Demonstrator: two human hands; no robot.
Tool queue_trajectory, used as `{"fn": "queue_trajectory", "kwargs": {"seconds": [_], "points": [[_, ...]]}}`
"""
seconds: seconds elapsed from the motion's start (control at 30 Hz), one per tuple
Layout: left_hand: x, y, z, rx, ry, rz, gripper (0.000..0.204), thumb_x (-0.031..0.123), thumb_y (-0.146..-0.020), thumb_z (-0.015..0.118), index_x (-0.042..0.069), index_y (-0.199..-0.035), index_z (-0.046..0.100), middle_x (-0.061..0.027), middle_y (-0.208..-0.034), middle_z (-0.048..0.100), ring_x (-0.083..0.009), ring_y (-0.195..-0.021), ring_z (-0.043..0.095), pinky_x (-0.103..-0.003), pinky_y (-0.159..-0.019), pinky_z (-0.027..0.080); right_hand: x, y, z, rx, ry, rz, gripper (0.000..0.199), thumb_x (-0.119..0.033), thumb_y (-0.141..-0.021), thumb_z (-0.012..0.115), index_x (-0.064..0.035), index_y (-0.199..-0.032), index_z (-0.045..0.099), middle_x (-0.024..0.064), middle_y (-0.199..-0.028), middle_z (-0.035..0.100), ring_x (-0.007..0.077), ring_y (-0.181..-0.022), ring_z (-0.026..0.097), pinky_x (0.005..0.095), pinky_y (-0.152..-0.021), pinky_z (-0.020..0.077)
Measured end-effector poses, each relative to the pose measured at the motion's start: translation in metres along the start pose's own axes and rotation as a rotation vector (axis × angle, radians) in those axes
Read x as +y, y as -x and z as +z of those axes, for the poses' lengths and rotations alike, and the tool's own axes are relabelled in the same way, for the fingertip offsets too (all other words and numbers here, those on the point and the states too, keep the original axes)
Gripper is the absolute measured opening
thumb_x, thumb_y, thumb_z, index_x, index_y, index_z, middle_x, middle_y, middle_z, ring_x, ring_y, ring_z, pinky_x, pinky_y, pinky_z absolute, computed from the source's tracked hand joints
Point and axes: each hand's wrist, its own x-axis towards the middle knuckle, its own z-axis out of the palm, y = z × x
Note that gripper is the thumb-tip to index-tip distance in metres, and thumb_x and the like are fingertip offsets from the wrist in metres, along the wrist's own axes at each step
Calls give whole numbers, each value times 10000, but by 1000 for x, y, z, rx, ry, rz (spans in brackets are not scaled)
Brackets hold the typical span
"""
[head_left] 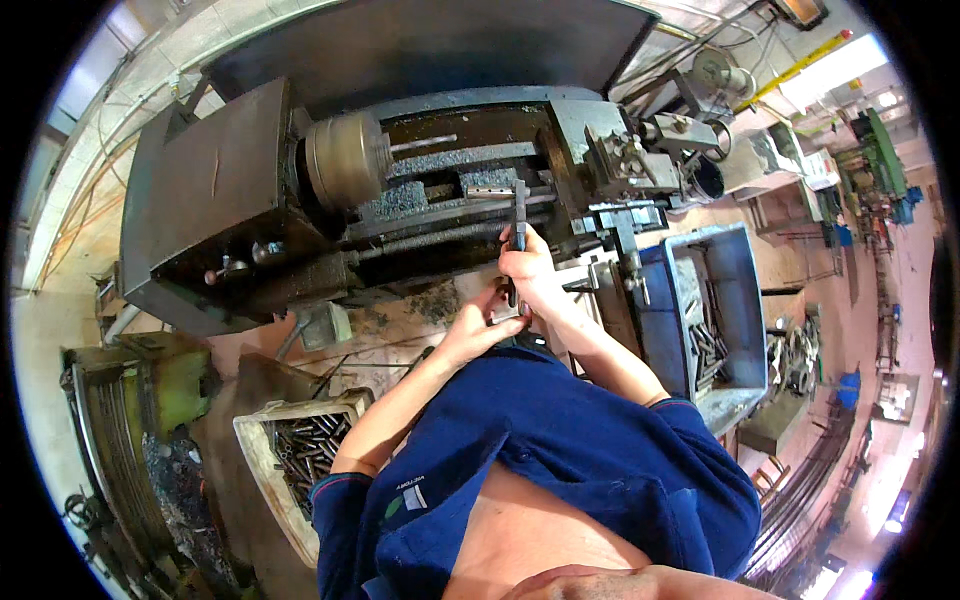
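Observation:
My right hand (528,268) is closed round a long dark bar-shaped tool (518,225), upright in the picture, its upper end reaching over the lathe bed. A light metal piece with a row of holes or slots (490,192) lies crosswise at that end; I cannot tell whether the two touch. Just below, close to my chest, my left hand (488,325) has its fingers curled in near the tool's lower end, and what they grip is partly hidden. Left of the tool, the lathe's round chuck (345,160) has a thin rod (425,143) sticking out of it.
Metal chips (400,200) cover the lathe bed. The tool post (630,160) stands to the right. A blue crate (755,330) with metal rods is on my right, a pale bin (260,450) of short metal parts on my left. Control levers (230,270) project from the headstock.

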Motion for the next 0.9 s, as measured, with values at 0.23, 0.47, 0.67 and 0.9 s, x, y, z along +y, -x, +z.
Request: {"fn": "queue_trajectory", "kwargs": {"seconds": [0.23,0.47,0.67,0.9], "points": [[20,-74,7,72,171,-205,598,-24,-592,617,-7,-1153,412,-64,-1049,530,-155,-954,519,-285,-849,411,-4,-54,-17,57,43,-39,279,-37,-610,549,-33,-873,456,9,-668,417,105,-603,386,258,-502,334],[34,-94,7,157,159,-247,573,-47,-535,571,-12,-1091,435,-79,-897,581,-172,-840,578,-277,-740,475,-32,-64,-18,-69,75,97,315,-67,-585,565,-13,-870,445,40,-670,422,135,-621,418,283,-537,377],[33,-97,-8,157,194,-213,513,37,-555,582,-26,-1047,450,-70,-853,561,-147,-784,564,-271,-688,476,-39,-78,-4,-44,114,15,252,-55,-605,546,-11,-839,462,43,-691,449,129,-645,427,286,-553,383],[38,-90,-21,139,239,-185,478,83,-575,580,-27,-1025,463,-61,-843,555,-148,-752,555,-264,-638,468,-45,-83,15,-48,217,61,210,-80,-601,540,-27,-785,455,20,-679,420,119,-650,389,273,-544,344]]}}
